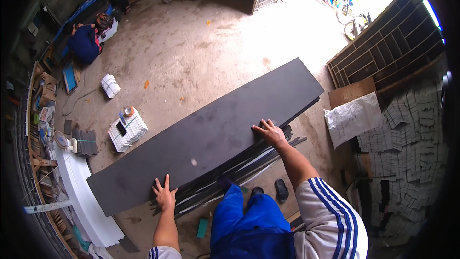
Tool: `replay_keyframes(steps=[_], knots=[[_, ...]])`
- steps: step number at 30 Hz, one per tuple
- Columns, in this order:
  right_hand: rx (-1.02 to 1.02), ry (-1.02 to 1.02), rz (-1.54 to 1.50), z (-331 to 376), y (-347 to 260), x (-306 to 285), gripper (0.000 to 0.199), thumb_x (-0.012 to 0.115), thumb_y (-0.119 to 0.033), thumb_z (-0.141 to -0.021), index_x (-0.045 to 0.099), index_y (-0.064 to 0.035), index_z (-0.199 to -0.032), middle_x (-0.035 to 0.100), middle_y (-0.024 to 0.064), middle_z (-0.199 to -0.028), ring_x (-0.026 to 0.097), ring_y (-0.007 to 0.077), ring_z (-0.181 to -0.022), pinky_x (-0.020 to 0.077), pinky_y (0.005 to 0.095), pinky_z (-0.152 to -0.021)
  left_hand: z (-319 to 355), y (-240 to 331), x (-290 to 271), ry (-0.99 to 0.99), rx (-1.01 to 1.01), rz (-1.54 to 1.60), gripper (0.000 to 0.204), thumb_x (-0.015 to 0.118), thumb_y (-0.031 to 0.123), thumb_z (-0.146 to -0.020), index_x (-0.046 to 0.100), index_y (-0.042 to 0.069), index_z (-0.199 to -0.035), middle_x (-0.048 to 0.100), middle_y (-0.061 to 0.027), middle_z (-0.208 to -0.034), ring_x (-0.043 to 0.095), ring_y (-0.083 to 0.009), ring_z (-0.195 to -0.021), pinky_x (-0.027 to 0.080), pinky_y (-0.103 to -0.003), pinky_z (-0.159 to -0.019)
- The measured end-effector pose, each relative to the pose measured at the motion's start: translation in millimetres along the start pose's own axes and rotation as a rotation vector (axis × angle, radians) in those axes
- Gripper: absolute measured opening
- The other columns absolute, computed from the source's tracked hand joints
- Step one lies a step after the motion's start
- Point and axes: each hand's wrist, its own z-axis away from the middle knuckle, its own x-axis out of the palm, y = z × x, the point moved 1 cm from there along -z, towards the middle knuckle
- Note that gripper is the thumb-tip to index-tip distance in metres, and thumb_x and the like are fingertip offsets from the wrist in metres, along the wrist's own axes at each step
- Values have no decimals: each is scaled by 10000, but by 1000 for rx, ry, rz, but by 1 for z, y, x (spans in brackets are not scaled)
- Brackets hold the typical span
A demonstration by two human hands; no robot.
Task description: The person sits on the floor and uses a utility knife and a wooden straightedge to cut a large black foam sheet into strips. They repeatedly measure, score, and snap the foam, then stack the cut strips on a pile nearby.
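Note:
A long black sheet [215, 124] lies slantwise before me, its far right end beyond my right hand. It looks flat and thin, with more dark sheets showing under its right end. My left hand [165, 194] rests on its near edge toward the left, fingers spread. Farther right, my right hand [270, 133] lies on the same near edge with its fingers stretched over the top. Neither hand wraps round anything that I can see; the thumbs' undersides are hidden. Below the near edge, several dark strips [258, 159] stick out in a loose bundle.
Tied white stacks [128, 132] stand beyond the sheet, one bearing a tape roll and a phone. White sheets [86, 196] lie at left. Tall white stacks [407, 134] fill the right. A person [85, 43] crouches at far left. A sandal [281, 190] lies near my feet.

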Motion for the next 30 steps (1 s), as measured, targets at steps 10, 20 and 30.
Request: replay_keyframes(steps=[10,20,30], knots=[[169,-28,-98,12,-20,1,813,651,-152,-970,351,-472,-1654,369,161,-1717,457,446,-1517,598,495,-1018,-4,3,-16,-106,19,-48,1127,894,508,-816,166,557,-1675,190,-107,-1794,410,-488,-1525,583,-500,-1077],[315,128,-581,202,-24,29,629,807,-284,-887,610,-234,-1483,677,132,-1225,713,341,-1147,613,491,-904,56,153,-2,7,324,-46,1039,886,479,-838,312,301,-1685,288,-232,-1730,392,-438,-1541,394,-572,-1220],[925,195,-747,469,-7,92,567,772,-352,-945,620,-224,-1476,688,128,-1288,695,345,-1204,598,499,-951,234,423,47,-368,1341,-76,615,796,497,-919,685,157,-1420,670,-152,-1426,637,-345,-1329,533,-474,-1091]])
